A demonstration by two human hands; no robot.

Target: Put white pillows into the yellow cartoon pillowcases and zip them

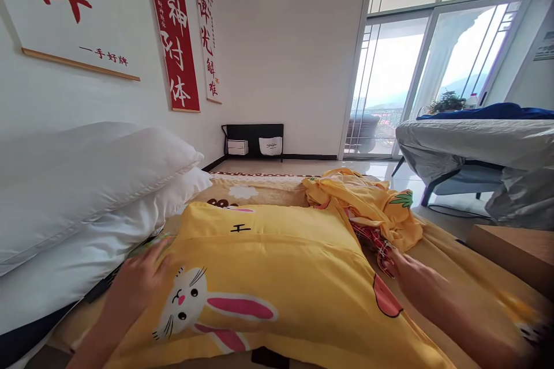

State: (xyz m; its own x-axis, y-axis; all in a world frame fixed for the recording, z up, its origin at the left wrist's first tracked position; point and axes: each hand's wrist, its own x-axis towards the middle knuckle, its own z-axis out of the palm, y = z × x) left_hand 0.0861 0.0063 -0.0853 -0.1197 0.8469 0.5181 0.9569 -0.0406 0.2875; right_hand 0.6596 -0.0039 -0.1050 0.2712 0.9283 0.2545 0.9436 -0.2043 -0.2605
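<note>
A yellow pillow [277, 265] with a printed white rabbit lies flat in front of me, between my two hands. My left hand [145, 268] is at its left edge, slightly blurred, with the fingers stretched forward and nothing seen in them. On the right, my right hand [402, 265] reaches beside the pillow's edge, its fingertips at a red patterned cloth [374, 237]. Those fingers are partly hidden, so I cannot tell whether they grip it. Just beyond that hand lies a crumpled yellow fabric [363, 196] with a green leaf print.
White pillows [95, 184] are stacked on the left. A tan patterned bedspread [437, 294] lies underneath. To the right are a brown box [515, 253] and a plastic-covered table [471, 132]. A low black shelf [253, 134] stands by the far wall.
</note>
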